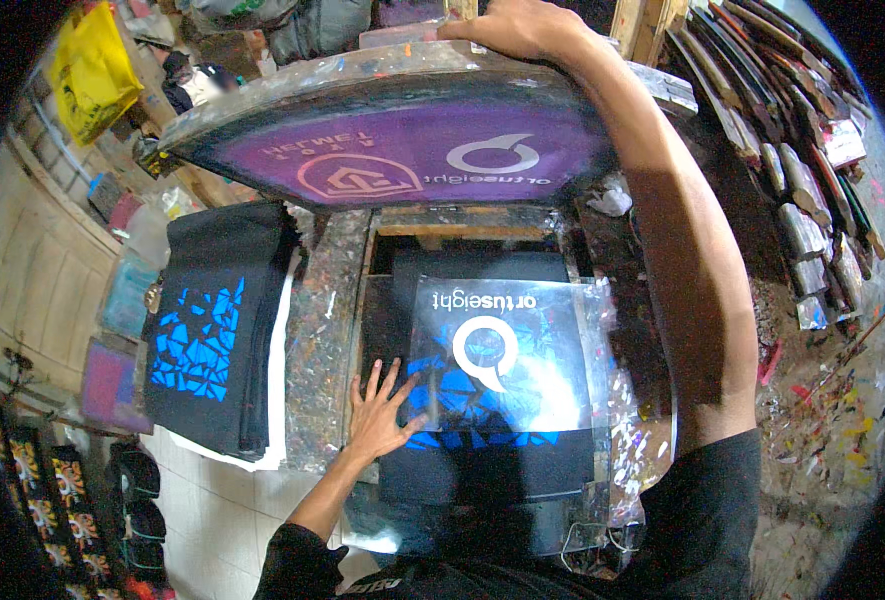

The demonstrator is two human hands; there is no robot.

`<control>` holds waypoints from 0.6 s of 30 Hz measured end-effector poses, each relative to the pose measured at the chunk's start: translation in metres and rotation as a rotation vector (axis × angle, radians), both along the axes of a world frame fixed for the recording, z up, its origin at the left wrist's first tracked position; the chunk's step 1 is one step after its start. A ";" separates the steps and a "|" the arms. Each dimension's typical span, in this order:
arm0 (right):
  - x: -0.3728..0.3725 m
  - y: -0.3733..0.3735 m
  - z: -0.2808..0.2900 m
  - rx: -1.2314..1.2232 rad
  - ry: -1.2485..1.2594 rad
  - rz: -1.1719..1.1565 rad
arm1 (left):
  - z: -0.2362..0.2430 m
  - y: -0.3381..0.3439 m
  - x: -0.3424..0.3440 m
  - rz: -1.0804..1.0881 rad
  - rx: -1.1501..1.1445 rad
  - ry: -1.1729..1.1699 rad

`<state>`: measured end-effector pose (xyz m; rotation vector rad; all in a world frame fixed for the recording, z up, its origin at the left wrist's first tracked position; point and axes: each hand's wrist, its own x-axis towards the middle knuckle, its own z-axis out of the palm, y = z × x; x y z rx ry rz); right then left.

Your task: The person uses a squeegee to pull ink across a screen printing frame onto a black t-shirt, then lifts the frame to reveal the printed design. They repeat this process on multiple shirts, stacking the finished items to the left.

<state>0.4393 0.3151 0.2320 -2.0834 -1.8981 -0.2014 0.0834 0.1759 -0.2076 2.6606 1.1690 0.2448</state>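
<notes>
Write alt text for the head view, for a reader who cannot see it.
A person's right hand holds up a purple-stained printing screen while the left hand presses flat on a clear printed sheet over a black garment. A stack of blue-printed black garments lies to the left.

- A printing table is placed at the centre, with a garment laid flat on it.
- A transparent film sheet is laid on top of the garment.
- The left hand is pressed flat on the left edge of the film sheet.
- A printing screen is held tilted up behind and above the garment, gripped at its far edge by the right hand.
- A stack of printed garments is set to the left of the table, just beside it.
- A row of squeegees is ranged along the right, well apart from the stack.
- A plastic bag is hung at the far left, behind the stack.
</notes>
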 end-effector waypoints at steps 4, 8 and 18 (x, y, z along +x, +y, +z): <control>-0.001 0.000 0.004 -0.007 0.001 0.005 | 0.004 0.000 -0.006 -0.048 -0.018 0.045; -0.001 -0.004 0.007 -0.009 -0.002 0.040 | 0.009 -0.008 -0.011 -0.049 -0.046 0.053; 0.013 0.021 -0.003 0.050 -0.026 0.104 | -0.003 -0.013 -0.017 -0.097 0.033 -0.016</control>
